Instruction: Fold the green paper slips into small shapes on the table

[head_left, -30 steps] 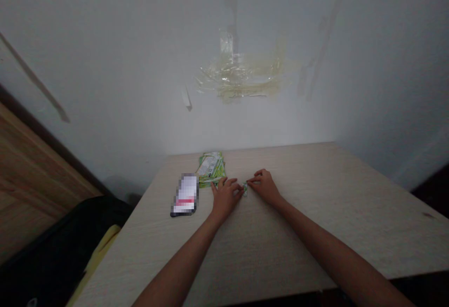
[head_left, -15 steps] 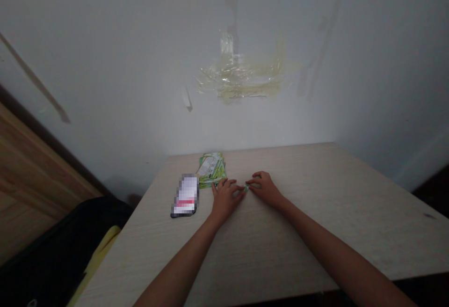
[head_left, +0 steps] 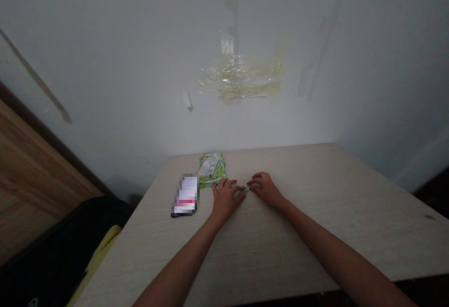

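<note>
My left hand (head_left: 226,198) and my right hand (head_left: 265,187) rest on the pale wooden table (head_left: 315,204), fingertips meeting over a small green folded piece (head_left: 246,188). Both hands pinch it against the tabletop, and most of it is hidden under the fingers. A stack of green printed packets (head_left: 211,169) lies just beyond my left hand, near the table's far edge. A phone (head_left: 185,195) lies flat to the left of my left hand.
A white wall (head_left: 140,63) with old tape residue (head_left: 242,77) rises right behind the table. A dark bag with a yellow item (head_left: 94,255) sits below the table's left edge, beside a wooden panel (head_left: 28,171).
The small green piece shows less between my fingers than a second ago; my fingertips have closed in over it. The arms have barely moved.
</note>
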Motion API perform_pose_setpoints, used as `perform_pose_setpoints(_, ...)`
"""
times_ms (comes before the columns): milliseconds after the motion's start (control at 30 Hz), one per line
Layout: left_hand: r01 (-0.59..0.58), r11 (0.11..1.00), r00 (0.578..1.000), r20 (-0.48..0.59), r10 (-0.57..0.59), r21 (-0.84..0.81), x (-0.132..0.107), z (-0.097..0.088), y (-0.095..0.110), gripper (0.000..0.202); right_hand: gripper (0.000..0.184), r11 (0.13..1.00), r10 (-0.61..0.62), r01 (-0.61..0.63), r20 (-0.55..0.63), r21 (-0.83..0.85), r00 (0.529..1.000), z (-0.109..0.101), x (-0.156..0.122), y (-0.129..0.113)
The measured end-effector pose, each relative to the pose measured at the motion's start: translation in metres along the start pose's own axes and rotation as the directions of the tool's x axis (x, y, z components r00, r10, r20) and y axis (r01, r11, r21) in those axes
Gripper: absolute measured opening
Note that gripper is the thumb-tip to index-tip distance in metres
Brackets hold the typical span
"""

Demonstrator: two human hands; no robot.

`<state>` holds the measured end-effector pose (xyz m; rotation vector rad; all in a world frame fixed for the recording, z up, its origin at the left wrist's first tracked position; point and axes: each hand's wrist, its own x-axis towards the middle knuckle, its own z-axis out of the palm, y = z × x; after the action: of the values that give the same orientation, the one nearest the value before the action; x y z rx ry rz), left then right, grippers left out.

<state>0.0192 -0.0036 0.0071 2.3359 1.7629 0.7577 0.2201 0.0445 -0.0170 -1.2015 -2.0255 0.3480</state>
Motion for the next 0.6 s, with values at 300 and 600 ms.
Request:
perform_pose_setpoints(300, -0.037, 0.998, 0.999, -0.035, 0.035, -0.045, -0.001, -0.0024, 0.0005, 0.021, 0.015, 0.998, -0.022, 0.023, -0.015, 0.066, 1.0, -0.0018, -0.0007, -0.0027)
perform_pose_setpoints(600, 0.017, 0.982, 1.0, 0.005, -0.016, -0.189, 0.004, -0.0014, -0.0012, 0.015, 0.016, 0.982, -0.018, 0.02, -0.01, 0.188, 1.0, -0.0058, 0.0008, -0.0083)
